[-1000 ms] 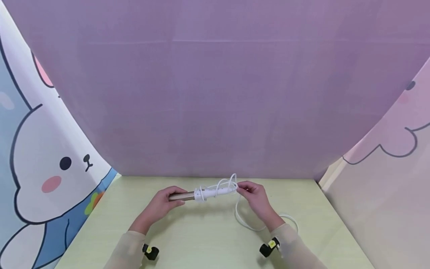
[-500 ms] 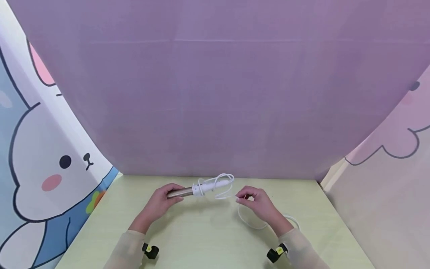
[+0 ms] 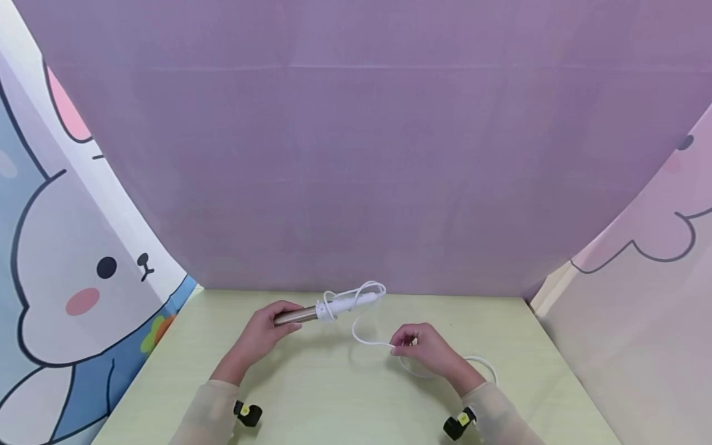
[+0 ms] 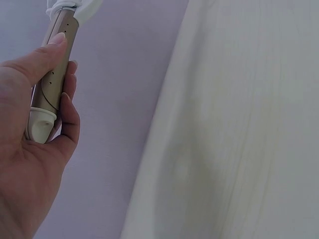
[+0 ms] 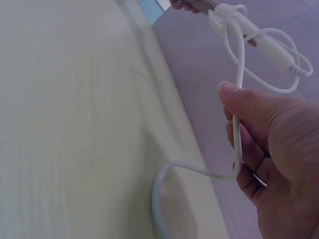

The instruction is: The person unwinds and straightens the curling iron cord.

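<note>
A curling iron (image 3: pixel 297 315) with a bronze barrel and a white handle (image 3: pixel 350 303) is held above the table, its handle end tilted up to the right. My left hand (image 3: pixel 264 334) grips the barrel; the left wrist view shows thumb and fingers around it near the pale tip (image 4: pixel 42 124). White power cord (image 5: pixel 238 109) loops around the handle and runs down to my right hand (image 3: pixel 428 349), which pinches it between thumb and fingers. Past that hand the cord curves on toward the table. The plug is not visible.
The pale wooden table (image 3: pixel 334 395) ends at a purple backdrop (image 3: pixel 361 185). A cartoon-printed panel (image 3: pixel 83 259) stands on the left, a pale panel (image 3: pixel 639 321) on the right. Small black cameras sit at both wrists.
My right hand has moved down and toward me with the cord, drawing one loop away from the handle. The left hand keeps its grip, with the curling iron's handle end slightly higher.
</note>
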